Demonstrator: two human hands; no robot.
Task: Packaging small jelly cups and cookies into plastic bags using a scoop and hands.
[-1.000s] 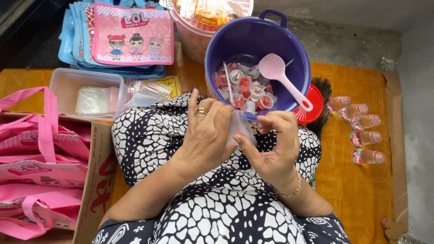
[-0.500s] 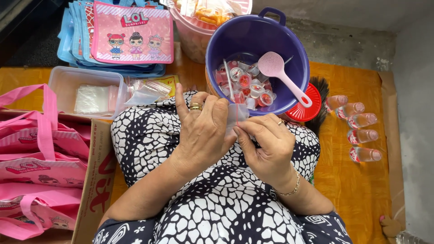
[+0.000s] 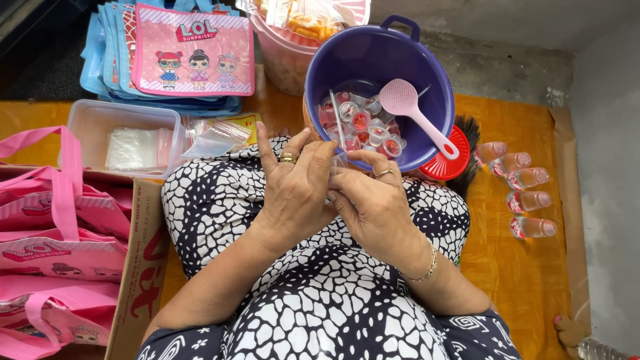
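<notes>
Close together over the lap, the left hand [image 3: 293, 193] and the right hand [image 3: 373, 203] meet just below the rim of the purple tub [image 3: 347, 63]. Both sets of fingers are curled in and pinch a small clear plastic bag [image 3: 338, 162] between them; only a sliver of the bag shows above the fingertips, and the rest is hidden behind the hands. The left hand's index finger sticks up free, and a gold ring sits on one of its fingers. The right hand also wears a ring, with a thin gold bracelet [image 3: 425, 270] at the wrist.

Just beyond the hands, the purple tub holds a heap of small sealed jelly cups [image 3: 363, 127], a pink slotted scoop [image 3: 408, 107] leaning against its wall, and a thin clear stick. A red round lid [image 3: 453, 160] lies beside the tub, and five small bottles [image 3: 523, 193] lie in a row on the orange mat [image 3: 520, 280] to the right.

To the left, a clear plastic box [image 3: 90, 120] holds flat clear bags, with more loose bags [image 3: 217, 137] just beside it. Pink cartoon tote bags [image 3: 193, 53] are stacked farther off, and more pink bags [image 3: 53, 247] fill a cardboard carton [image 3: 140, 267] near the left elbow.
</notes>
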